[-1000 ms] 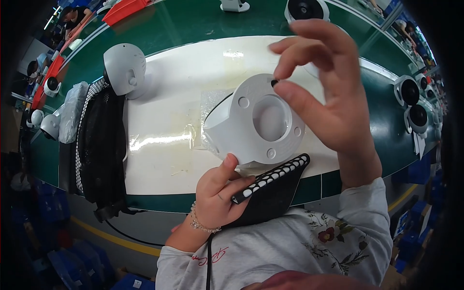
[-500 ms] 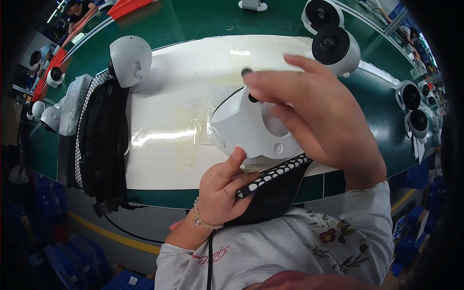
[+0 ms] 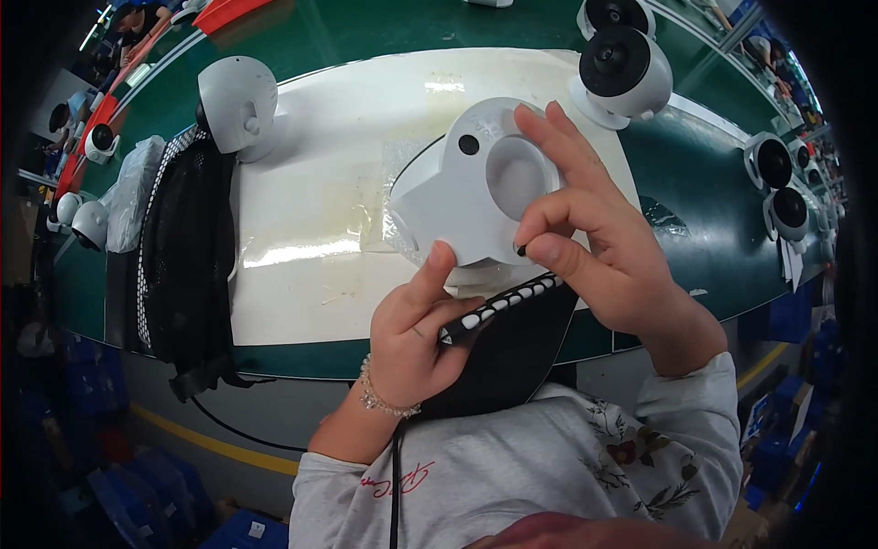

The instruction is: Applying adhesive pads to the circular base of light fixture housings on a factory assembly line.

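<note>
Nearest the lens: pale sleeves with a floral print and a beaded bracelet [image 3: 382, 399] on the left wrist.

Left hand [image 3: 416, 339]: fingers curled around a black tool handle with a row of white oval studs [image 3: 501, 304], thumb raised and pressed to the lower edge of the white camera housing [image 3: 476, 197]. A thin black cable [image 3: 396, 485] runs down from under this wrist.

Right hand [image 3: 604, 252]: thumb and forefinger pinched on a tiny dark part [image 3: 521, 249], too small to identify, held against the lower right face of the housing; the other three fingers are spread, their tips resting on its upper rim.

Housing: one, smooth matte white plastic, rounded body with a flat face, one shallow round recess and one small black dot. It is held tilted just above the bench, over a crinkled clear film [image 3: 402, 197].

Bench [image 3: 704, 192]: green top bearing one glossy off-white mat [image 3: 338, 183].

Left of mat: one black mesh fabric piece with checked trim [image 3: 183, 265], and one crumpled clear bag [image 3: 128, 197].

Farther: finished white dome cameras. One at the mat's far left corner [image 3: 238, 102]; two with dark lenses at far right [image 3: 622, 64]; two at the right rim [image 3: 777, 183]; three small ones at the left rim [image 3: 82, 197].
</note>
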The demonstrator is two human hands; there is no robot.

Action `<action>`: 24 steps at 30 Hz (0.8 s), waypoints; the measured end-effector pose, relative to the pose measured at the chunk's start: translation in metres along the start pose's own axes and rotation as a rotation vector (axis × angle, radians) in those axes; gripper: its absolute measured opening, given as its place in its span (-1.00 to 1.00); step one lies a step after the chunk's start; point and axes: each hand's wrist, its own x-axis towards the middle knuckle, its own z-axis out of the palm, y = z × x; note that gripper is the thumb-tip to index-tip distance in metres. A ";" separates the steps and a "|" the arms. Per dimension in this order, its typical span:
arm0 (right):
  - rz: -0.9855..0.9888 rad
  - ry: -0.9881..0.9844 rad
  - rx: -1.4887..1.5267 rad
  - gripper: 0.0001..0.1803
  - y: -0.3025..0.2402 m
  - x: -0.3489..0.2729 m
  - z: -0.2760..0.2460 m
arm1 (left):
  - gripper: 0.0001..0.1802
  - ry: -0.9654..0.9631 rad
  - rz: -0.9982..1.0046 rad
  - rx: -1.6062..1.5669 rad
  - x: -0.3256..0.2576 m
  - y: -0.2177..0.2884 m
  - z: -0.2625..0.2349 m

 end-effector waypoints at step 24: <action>-0.392 0.232 -0.739 -0.82 0.013 -0.045 0.022 | -0.83 0.056 -0.012 -0.090 0.007 0.006 0.000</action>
